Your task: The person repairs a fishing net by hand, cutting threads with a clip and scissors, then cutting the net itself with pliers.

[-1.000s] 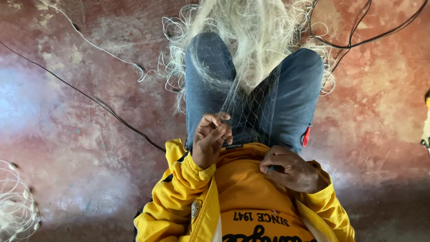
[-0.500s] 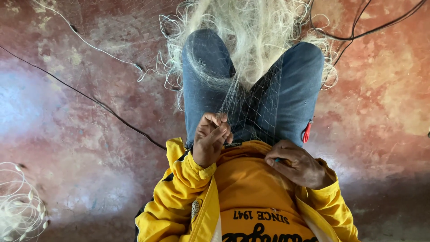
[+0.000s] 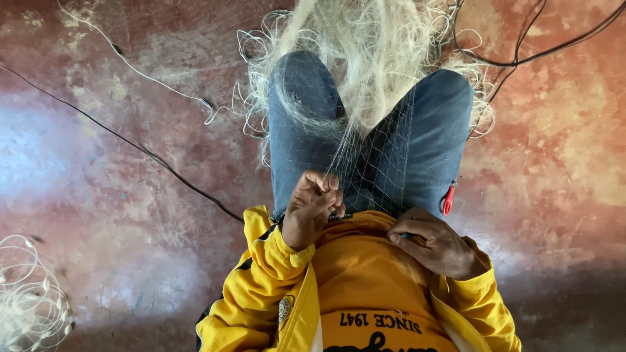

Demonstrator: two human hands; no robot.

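Net: fine pale fishing net (image 3: 378, 156), draped over both knees of the blue jeans (image 3: 424, 150); loose bulk heaped past the knees toward the top of view, a taut meshed stretch running down the lap to the hands.
Left hand: left hand (image 3: 312, 207) raised at the inner left thigh, fingers curled together and pinched on strands of the mesh, drawing it tight.
Right hand: right hand (image 3: 433, 242) low against the yellow shirt, fingers closed around a small dark tool with a bluish tip, too small to identify; the net's near edge reaches it.
Step in hand: looks like mending or knotting work on the mesh, one hand tensioning, the other working the tool.
Next move calls for: steady tension from the pinch, and a precise pass of the tool through a single mesh opening without snagging neighbours.
Nearby: small red object (image 3: 447, 199) at the right thigh.
Floor: mottled reddish floor (image 3: 130, 215); black cable (image 3: 130, 140) crossing it; coiled white line (image 3: 29, 303) at lower left.
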